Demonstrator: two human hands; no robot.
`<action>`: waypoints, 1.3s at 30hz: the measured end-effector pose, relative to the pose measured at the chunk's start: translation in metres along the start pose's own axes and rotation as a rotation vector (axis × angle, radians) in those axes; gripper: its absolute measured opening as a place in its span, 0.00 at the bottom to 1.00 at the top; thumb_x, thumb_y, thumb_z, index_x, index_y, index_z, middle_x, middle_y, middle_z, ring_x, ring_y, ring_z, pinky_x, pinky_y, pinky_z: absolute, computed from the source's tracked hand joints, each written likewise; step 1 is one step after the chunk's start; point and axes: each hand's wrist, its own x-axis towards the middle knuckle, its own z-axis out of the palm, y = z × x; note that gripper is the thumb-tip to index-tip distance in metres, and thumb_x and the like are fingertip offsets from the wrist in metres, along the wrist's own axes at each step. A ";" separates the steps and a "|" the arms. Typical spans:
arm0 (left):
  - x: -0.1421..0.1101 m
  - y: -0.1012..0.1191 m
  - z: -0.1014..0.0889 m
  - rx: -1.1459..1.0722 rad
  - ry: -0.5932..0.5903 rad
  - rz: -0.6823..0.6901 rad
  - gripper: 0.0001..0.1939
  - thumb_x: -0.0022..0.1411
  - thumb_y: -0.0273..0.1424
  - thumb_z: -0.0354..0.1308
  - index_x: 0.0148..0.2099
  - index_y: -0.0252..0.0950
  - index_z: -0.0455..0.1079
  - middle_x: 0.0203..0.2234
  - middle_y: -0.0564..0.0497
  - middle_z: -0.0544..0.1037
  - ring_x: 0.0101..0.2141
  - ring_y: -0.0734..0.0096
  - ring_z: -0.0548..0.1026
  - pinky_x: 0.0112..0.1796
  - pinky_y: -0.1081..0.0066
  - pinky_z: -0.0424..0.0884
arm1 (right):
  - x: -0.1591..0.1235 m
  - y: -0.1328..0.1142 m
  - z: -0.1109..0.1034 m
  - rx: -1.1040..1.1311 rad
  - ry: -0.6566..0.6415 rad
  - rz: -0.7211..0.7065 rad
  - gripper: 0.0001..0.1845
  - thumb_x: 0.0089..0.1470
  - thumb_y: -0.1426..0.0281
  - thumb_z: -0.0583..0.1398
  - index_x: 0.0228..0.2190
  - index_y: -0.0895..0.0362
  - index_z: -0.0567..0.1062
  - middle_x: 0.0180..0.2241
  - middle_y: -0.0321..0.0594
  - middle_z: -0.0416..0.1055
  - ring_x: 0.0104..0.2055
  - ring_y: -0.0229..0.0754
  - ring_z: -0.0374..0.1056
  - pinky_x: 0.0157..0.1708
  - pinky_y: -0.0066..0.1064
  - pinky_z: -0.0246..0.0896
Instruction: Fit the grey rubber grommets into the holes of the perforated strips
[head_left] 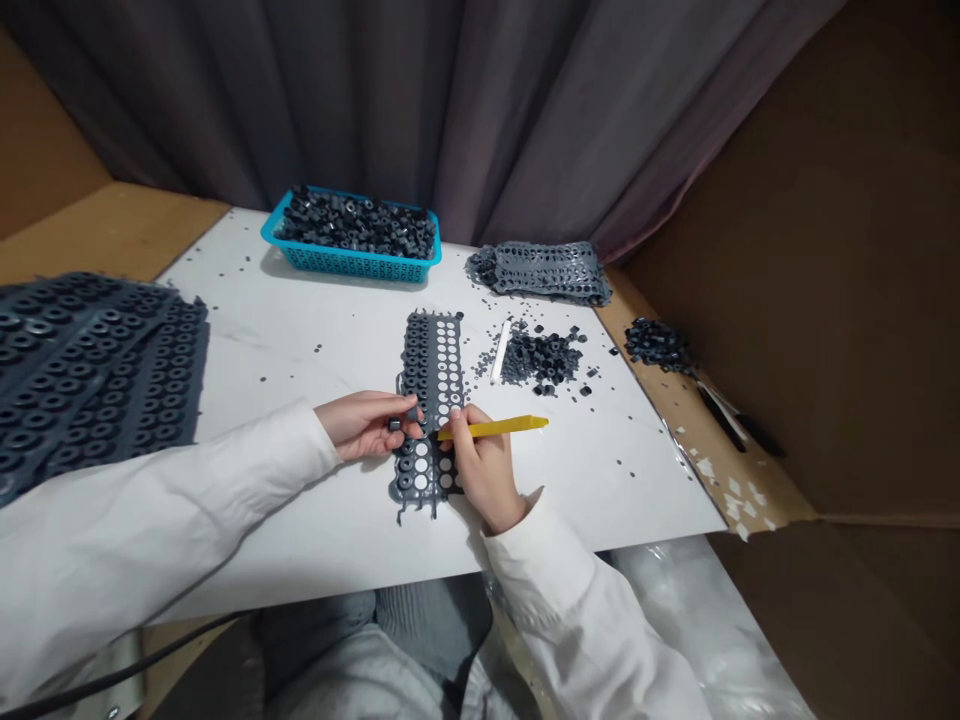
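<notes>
A white board is set between a grey curtain along the far side and a cardboard wall on the right. Bare board is left open at centre left and lower right, with stray black specks scattered over it. A blue plastic basket of black rings is placed at upper centre, and a heap of black rings lies right of centre. A perforated grey strip is laid lengthwise at centre, with its lower end beneath both hands. The right hand is closed around a yellow plastic pry tool, which is held across the strip. The left hand is curled at the strip's left edge, nearly closed; whether a ring is held cannot be told.
</notes>
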 end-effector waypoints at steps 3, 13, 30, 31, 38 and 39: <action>0.000 -0.001 0.000 0.001 -0.001 -0.008 0.12 0.63 0.28 0.49 0.30 0.28 0.68 0.19 0.48 0.73 0.13 0.83 0.64 0.14 0.84 0.62 | 0.000 0.001 0.001 0.005 0.003 -0.001 0.19 0.59 0.64 0.49 0.19 0.57 0.64 0.18 0.33 0.64 0.23 0.35 0.62 0.27 0.27 0.55; 0.000 -0.010 0.006 0.024 0.004 0.054 0.07 0.60 0.28 0.54 0.33 0.28 0.69 0.22 0.48 0.74 0.15 0.82 0.66 0.13 0.84 0.62 | -0.009 -0.011 -0.005 0.204 0.110 -0.142 0.10 0.59 0.68 0.49 0.34 0.55 0.69 0.37 0.41 0.75 0.36 0.39 0.72 0.35 0.30 0.64; -0.015 -0.017 0.016 -0.322 -0.163 0.092 0.34 0.51 0.16 0.47 0.62 0.20 0.48 0.50 0.34 0.70 0.48 0.60 0.71 0.44 0.74 0.71 | 0.087 0.024 -0.082 -0.122 0.426 -0.147 0.18 0.38 0.72 0.62 0.24 0.53 0.55 0.29 0.40 0.75 0.34 0.45 0.73 0.37 0.36 0.63; -0.015 -0.018 0.016 -0.320 -0.172 0.090 0.35 0.51 0.16 0.47 0.62 0.21 0.47 0.50 0.34 0.70 0.48 0.61 0.71 0.44 0.74 0.71 | 0.093 0.033 -0.089 -0.210 0.443 -0.122 0.18 0.37 0.72 0.62 0.24 0.53 0.55 0.29 0.41 0.75 0.35 0.46 0.72 0.38 0.37 0.62; -0.011 -0.018 0.011 -0.214 -0.059 0.114 0.18 0.52 0.20 0.49 0.47 0.25 0.66 0.36 0.41 0.76 0.36 0.67 0.77 0.33 0.75 0.74 | 0.091 0.041 -0.086 -0.291 0.462 -0.115 0.11 0.50 0.62 0.57 0.27 0.55 0.61 0.37 0.48 0.75 0.41 0.47 0.70 0.39 0.36 0.60; -0.010 -0.017 0.009 -0.162 -0.008 0.169 0.14 0.53 0.22 0.50 0.43 0.26 0.69 0.29 0.45 0.76 0.29 0.70 0.76 0.28 0.76 0.73 | 0.086 0.032 -0.079 -0.191 0.433 -0.126 0.11 0.54 0.60 0.53 0.30 0.56 0.63 0.36 0.47 0.75 0.40 0.45 0.70 0.38 0.35 0.61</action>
